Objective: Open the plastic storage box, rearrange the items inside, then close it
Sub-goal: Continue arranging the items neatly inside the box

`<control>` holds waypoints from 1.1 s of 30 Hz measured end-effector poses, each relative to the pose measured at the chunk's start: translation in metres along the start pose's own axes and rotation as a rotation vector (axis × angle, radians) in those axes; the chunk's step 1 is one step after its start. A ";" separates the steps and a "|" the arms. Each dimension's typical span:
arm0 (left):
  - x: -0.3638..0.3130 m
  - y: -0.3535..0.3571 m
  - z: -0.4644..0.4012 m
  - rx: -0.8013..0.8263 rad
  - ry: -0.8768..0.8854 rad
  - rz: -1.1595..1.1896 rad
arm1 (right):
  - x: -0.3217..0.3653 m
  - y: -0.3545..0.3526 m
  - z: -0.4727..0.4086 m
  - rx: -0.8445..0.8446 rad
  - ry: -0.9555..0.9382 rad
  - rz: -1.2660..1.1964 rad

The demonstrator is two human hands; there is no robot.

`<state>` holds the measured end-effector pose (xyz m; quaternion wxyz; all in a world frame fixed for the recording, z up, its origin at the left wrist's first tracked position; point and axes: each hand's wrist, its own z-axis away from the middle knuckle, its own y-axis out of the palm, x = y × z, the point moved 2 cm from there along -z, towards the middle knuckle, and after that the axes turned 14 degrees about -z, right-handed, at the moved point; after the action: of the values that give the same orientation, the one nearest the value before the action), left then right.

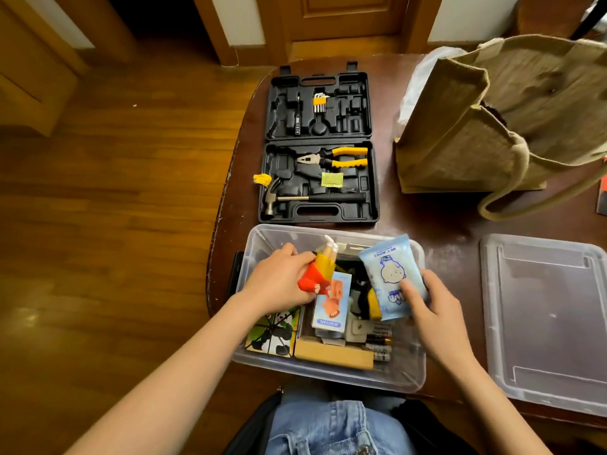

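Box: the clear plastic box [328,372] stands open in the lower centre of the frame, at the near edge of the desk [437,211].
Lid: the lid [545,320] lies flat on the desk at the lower right, just beside the box and apart from both hands.
Left hand: the left hand [279,280] is over the left part of the box, its fingers curled round a red and yellow toy [317,274]; the toy is held above the other things, with its pale tip pointing to the far wall of the box.
Right hand: the right hand [430,303] is over the right part of the box and grips a light blue wipes pack [391,277] by its near end, thumb on the front; the pack stands tilted, its top above the far rim.
Inside the box: a panda card [276,333] at the near left corner, a blue carton [331,307] in the middle, a wooden block [335,354] along the near wall, batteries [381,343] at the near right.
Behind the box: an open black tool case [320,146] with pliers [335,157] and a hammer [295,198].
Upper right: a burlap bag [492,126] on the desk.
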<state>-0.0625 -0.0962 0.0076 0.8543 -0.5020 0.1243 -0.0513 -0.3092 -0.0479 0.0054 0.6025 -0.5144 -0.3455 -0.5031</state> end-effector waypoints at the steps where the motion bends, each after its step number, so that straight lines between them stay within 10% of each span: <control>1: -0.006 -0.002 0.003 0.026 -0.001 0.014 | 0.000 -0.001 0.000 -0.002 0.009 -0.062; 14: -0.088 0.026 0.009 0.183 -0.081 0.198 | -0.004 -0.010 -0.021 0.190 0.072 -0.409; 25: -0.063 0.009 0.044 -0.047 -0.429 1.360 | 0.005 -0.003 -0.021 0.412 0.056 -0.323; 33: -0.042 0.010 0.051 -0.077 -0.385 1.211 | 0.016 0.034 -0.020 0.503 0.141 -0.332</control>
<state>-0.0896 -0.0397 0.0290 0.7203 -0.3735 0.2321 0.5365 -0.2748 -0.0720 0.0065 0.6430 -0.2494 -0.4956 -0.5279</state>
